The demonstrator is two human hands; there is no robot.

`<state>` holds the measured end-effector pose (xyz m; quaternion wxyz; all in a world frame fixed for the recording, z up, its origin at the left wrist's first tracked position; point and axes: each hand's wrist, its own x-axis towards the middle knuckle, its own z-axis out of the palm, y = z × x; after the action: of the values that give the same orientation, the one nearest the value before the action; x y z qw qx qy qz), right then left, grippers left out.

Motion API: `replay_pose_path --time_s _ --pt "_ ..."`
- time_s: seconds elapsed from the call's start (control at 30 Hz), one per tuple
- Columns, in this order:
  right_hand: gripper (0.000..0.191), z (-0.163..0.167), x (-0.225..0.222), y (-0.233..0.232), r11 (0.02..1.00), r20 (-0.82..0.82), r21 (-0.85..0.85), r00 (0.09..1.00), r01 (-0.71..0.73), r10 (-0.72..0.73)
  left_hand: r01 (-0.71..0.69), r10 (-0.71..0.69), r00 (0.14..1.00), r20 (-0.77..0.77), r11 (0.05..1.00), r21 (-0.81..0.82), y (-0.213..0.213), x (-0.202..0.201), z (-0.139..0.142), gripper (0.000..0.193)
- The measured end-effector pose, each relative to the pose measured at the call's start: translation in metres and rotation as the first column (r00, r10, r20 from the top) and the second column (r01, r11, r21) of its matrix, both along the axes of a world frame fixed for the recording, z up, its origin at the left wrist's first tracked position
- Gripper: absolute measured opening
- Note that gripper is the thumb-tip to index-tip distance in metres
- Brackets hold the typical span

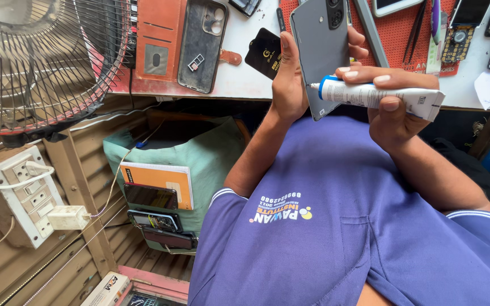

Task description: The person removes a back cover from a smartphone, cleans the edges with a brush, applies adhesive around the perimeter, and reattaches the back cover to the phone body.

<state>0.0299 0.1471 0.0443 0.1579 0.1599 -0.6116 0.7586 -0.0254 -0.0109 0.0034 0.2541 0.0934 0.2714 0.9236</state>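
While the purple shirt [341, 238] fills the nearest part of the view, both forearms reach up and away from it to a spot just short of the white table edge [245, 85]. The left hand [290, 85] is wrapped around a grey smartphone [321, 51], thumb along its near side and fingers curled behind the far side, holding it upright with the back and camera lenses facing the viewer. Just right of it, the right hand [389, 113] is closed around a white adhesive tube [370, 95], fingers on top and thumb beneath. The tube lies crosswise, and its blue-collared nozzle meets the phone's lower right edge.

Below and left of the left hand, a green cloth pouch [205, 158] holds an orange notebook [160, 178] and several dark phones [151, 196]. Farther left are a white socket board [26, 195] and a plugged-in charger [66, 217].

Beyond the left hand, a black card [263, 52] lies on the table. A black phone case [202, 45] and a brown wallet case [157, 39] lie left of it. Beyond the right hand, a red mat [395, 34] carries tweezers [415, 28]. A wire-guarded fan [35, 62] stands far to the left.
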Motion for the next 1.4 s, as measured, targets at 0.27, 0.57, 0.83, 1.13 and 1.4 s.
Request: replay_pose_path --time_s 0.27,0.57,0.83,1.13,1.4 --pt "0.029 -0.014 0.016 0.008 0.995 0.053 -0.007 0.994 -0.097 0.097 -0.039 0.039 0.999 0.015 0.999 0.018 -0.001 -0.003 -0.005 0.09" --pt "0.029 -0.022 0.033 0.017 0.991 0.129 0.002 0.983 -0.135 0.133 -0.043 0.042 0.999 0.025 0.998 0.046 -0.005 -0.008 -0.005 0.093" --pt "0.032 -0.011 0.044 0.021 0.995 0.218 -0.045 0.971 -0.094 0.102 -0.058 0.056 0.998 0.033 0.995 0.077 -0.008 -0.011 -0.003 0.091" --pt "0.033 0.016 -0.038 0.021 0.983 -0.238 0.071 0.96 0.167 -0.145 0.166 -0.163 0.982 0.091 0.986 -0.027 -0.001 0.013 0.013 0.094" --pt "0.034 0.027 -0.049 0.015 0.961 -0.347 0.128 0.919 0.246 -0.189 0.204 -0.204 0.979 0.019 0.967 -0.154 0.002 0.028 0.017 0.091"
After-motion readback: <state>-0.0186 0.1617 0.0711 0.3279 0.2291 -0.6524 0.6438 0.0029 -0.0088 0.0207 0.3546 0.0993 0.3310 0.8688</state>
